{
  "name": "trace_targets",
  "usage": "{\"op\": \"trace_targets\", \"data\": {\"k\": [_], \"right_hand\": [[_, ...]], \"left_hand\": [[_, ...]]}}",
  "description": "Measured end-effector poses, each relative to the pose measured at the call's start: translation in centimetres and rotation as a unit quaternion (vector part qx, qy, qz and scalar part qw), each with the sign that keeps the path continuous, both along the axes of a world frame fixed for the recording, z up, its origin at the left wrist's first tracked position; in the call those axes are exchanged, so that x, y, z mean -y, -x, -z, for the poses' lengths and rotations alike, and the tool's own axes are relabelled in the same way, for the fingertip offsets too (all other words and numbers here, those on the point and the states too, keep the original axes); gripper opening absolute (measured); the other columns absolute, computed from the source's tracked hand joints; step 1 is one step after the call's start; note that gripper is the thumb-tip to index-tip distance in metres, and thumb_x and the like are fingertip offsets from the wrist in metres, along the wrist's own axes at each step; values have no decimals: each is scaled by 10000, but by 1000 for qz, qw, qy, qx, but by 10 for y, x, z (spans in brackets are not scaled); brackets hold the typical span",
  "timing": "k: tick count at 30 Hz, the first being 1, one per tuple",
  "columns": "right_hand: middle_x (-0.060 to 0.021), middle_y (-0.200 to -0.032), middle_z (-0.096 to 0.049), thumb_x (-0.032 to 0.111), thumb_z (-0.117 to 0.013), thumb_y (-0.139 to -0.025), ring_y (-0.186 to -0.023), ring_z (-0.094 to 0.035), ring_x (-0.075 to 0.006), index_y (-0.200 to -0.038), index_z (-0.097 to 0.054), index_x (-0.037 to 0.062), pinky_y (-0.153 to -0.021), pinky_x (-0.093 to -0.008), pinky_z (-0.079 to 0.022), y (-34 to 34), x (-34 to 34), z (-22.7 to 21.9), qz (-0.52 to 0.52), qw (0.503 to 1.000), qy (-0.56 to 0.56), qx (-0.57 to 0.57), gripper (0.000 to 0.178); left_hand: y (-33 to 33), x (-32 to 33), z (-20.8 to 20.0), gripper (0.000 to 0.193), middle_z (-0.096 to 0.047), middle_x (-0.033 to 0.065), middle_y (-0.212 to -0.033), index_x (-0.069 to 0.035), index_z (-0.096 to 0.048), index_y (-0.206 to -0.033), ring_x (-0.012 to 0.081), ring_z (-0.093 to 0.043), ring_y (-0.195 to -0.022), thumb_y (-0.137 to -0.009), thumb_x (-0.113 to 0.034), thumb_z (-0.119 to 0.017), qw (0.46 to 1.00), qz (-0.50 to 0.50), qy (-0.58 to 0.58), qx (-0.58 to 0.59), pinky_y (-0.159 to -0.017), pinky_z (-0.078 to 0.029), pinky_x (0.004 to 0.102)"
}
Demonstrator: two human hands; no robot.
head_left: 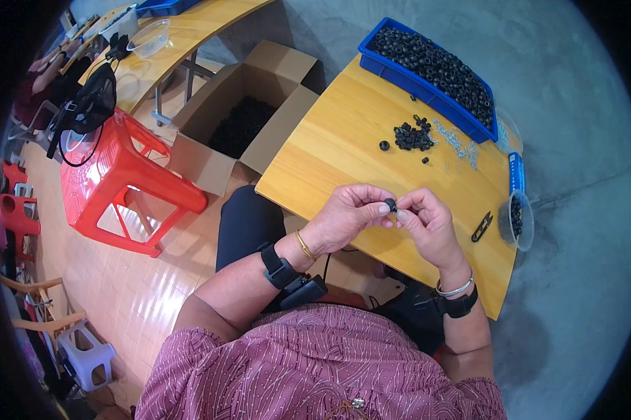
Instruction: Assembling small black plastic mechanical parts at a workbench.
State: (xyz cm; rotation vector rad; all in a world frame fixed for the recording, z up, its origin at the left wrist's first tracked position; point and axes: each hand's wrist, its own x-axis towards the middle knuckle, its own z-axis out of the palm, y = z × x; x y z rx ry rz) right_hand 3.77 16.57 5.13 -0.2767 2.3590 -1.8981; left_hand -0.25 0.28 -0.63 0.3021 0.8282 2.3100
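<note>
My left hand pinches a small black round part between thumb and fingertips, over the near edge of the wooden table. My right hand meets it from the other side, thumb and forefinger closed at the part's edge. Whether a second small piece sits in those fingertips is hidden. Beyond my hands lies a pile of black parts, with one loose round part to its left. Small clear or silvery pieces are scattered just right of the pile.
A blue bin full of black parts stands at the table's far edge. Black thread snips, a clear tub and a narrow blue box are at right. Left of the table are an open cardboard box and a red stool.
</note>
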Motion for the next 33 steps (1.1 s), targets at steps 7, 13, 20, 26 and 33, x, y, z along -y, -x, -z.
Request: {"op": "trace_targets", "data": {"k": [7,13,20,26,33], "right_hand": [[-20,-785,-524,-29,-534,-808,-719,-501,-72,-879,-480,9,-636,-204,-430,-3,-3,3,-7,1000,-4,-3,97],[-32,-759,-496,-25,-525,-785,-662,-475,-109,-1027,-507,6,-623,-232,-415,-6,0,-4,-28,994,-90,-55,246],[-97,-871,-470,27,-507,-798,-769,-474,-214,-1084,-529,12,-694,-287,-407,-4,3,-3,-77,961,-199,-177,287],[-104,-891,-468,41,-497,-814,-807,-481,-222,-1069,-512,16,-725,-296,-410,-4,8,3,-38,968,-163,-185,257],[-115,-902,-478,4,-492,-796,-827,-497,-242,-1039,-508,13,-742,-305,-417,-4,10,1,-35,965,-181,-187,244]], "left_hand": [[2,3,-3,188,-600,124,-932,49,-555,-1003,175,-593,-799,-834,-33,-540,999,31,15,-9,-730,-505,272],[5,5,3,202,-600,108,-927,30,-556,-1019,157,-582,-795,-838,-59,-543,996,85,-20,-4,-717,-495,268],[5,5,4,196,-595,78,-898,13,-561,-1019,138,-571,-800,-846,-77,-537,993,103,-50,13,-704,-494,275],[5,6,-2,168,-595,66,-843,23,-563,-965,127,-575,-719,-855,-102,-536,995,95,-2,41,-633,-506,263],[4,7,-1,174,-583,37,-779,9,-577,-921,90,-552,-652,-846,-148,-564,994,102,29,12,-588,-494,234]]}}
